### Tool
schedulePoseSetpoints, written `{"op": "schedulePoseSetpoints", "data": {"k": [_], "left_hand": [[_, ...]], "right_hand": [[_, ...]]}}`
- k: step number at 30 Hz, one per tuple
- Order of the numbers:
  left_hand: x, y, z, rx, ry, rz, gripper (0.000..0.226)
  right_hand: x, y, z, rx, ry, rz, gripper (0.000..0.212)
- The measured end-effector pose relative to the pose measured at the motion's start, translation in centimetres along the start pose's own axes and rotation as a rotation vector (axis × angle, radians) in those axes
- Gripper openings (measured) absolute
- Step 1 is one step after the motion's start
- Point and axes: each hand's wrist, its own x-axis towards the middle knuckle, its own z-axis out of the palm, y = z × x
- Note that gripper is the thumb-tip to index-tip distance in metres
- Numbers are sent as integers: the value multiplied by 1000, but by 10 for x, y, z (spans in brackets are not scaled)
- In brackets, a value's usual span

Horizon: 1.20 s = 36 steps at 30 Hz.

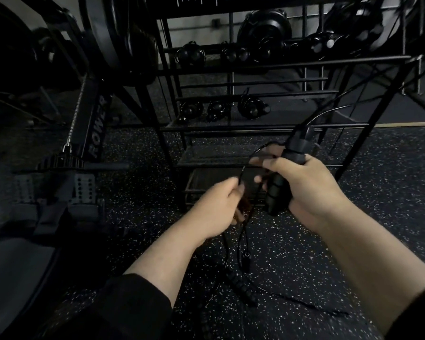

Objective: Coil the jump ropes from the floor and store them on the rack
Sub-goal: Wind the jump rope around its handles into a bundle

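Two hands work on one rope: my right hand (302,192) has its fingers curled fully around the black ribbed handles (282,182), and my left hand (219,204) pinches the thin cord (242,173) between thumb and fingers. I think I should keep each loop equal and feed it across to the right hand without twist. More cord and another handle (241,288) lie on the speckled floor (353,241) below. Just beyond stands the rack (255,128).
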Motion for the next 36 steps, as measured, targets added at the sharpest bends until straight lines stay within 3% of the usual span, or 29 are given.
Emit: {"op": "schedulePoseSetpoints", "data": {"k": [8,12,17,20,23,27,31,36], "left_hand": [[8,9,-9,-319,264,140,32],[7,13,-15,-536,273,158,32],[2,18,-24,-708,216,142,29],[3,12,-25,-564,210,63,34],[3,1,-23,-197,163,-52,43],[0,-9,-17,136,-46,-138,25],[0,-22,-3,222,-214,-160,33],[6,-27,8,205,-163,-128,56]], "right_hand": [[-5,32,7,-292,-47,213,11],[-8,42,15,-349,-135,234,17],[-3,42,18,-333,4,124,8],[2,34,15,-358,109,58,3],[3,28,14,-338,82,31,7],[-2,17,18,-173,13,50,8],[-6,2,21,-27,-10,35,6],[-9,-13,20,46,-28,17,7]]}}
